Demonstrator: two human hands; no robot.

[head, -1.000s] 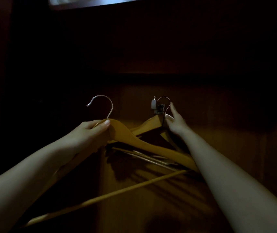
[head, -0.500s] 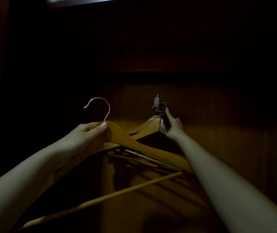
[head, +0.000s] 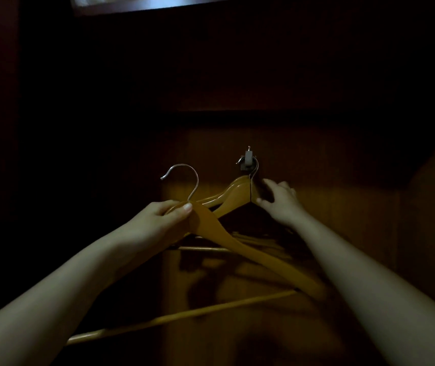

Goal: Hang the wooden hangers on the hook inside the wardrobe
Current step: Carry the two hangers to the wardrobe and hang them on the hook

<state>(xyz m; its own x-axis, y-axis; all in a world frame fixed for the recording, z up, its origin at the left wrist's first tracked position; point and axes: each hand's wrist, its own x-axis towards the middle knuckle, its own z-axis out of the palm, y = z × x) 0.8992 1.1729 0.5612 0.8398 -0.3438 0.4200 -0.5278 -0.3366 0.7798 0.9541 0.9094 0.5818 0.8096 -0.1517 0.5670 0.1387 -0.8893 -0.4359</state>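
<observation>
Hung hangers [head: 233,192], right hand [head: 281,204] crowd hook [head: 248,157]; left clear.

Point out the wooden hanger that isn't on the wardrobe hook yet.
The near hanger gripped by the left hand: its metal hook is free in the air. The other hangers already hang from the wall hook.

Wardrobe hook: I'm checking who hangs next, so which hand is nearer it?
Right. The right hand is just below-right of the hook; the left hand grips a hanger farther lower-left.
</observation>
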